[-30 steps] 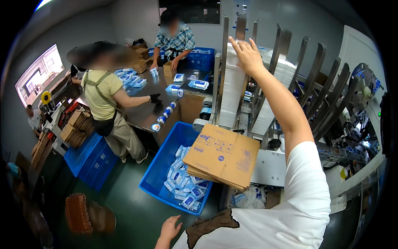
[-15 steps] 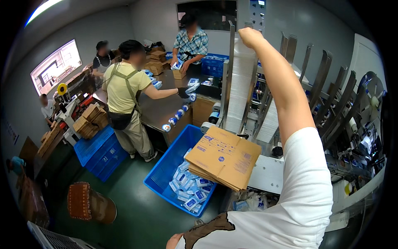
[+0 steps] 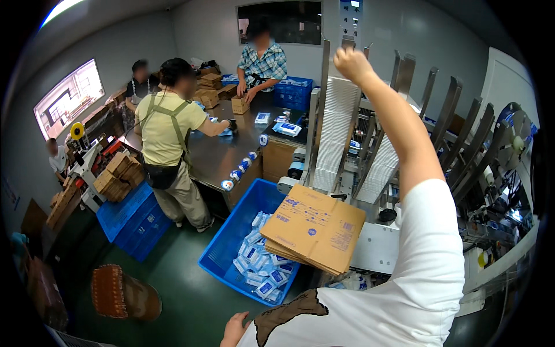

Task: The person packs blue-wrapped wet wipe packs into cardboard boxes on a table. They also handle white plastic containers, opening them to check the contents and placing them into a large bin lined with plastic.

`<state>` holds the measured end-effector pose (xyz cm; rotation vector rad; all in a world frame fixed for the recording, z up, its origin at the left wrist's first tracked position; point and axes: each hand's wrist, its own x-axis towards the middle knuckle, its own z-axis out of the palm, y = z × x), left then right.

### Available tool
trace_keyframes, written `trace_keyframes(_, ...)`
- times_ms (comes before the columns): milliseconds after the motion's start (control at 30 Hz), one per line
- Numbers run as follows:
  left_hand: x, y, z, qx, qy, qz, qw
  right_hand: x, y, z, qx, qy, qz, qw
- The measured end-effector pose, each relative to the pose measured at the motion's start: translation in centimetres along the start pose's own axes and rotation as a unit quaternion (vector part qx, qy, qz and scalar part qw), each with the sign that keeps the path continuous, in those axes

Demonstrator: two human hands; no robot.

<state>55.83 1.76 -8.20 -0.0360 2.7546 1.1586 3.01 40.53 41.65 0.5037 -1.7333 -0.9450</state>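
Observation:
My right arm is stretched far up and forward. At its end my right hand [image 3: 354, 66] is closed in a fist above a tall stack of thin white flat pieces [image 3: 336, 124], which leans between upright metal rails. Whatever the fist may hold is hidden. Low in the view, beside my body, my left hand [image 3: 235, 329] shows in part, its fingers loosely apart and holding nothing visible. A pile of flattened brown cartons [image 3: 317, 225] lies in front of me, overlapping a blue crate [image 3: 215, 254] of blue-and-white soft packs [image 3: 257, 260].
Metal uprights [image 3: 448, 110] and a second white stack [image 3: 378, 168] stand at the right. Two people [image 3: 170, 130] [image 3: 263, 61] handle packs and small boxes at a metal table [image 3: 202, 153]. A brown stool [image 3: 124, 292] and a closed blue crate [image 3: 136, 222] are at the left.
My right hand has come away from the top of the stack, and the whitish translucent material under it no longer shows. More of my left hand shows. The co-worker in yellow drew an arm back.

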Motion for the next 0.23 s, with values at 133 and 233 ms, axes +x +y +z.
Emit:
trace_keyframes(133, -0.8, 0.1, -1.0, 0.013, 0.021, -0.045, 0.999, -2.3, -3.2, -3.6, 0.209, -0.133, 0.075, 0.966)
trace_keyframes(233, -0.8, -1.7, 0.4, 0.055, -0.002, -0.023, 0.998, -2.7, -2.2, -6.2, 0.251, -0.058, 0.154, 0.954)
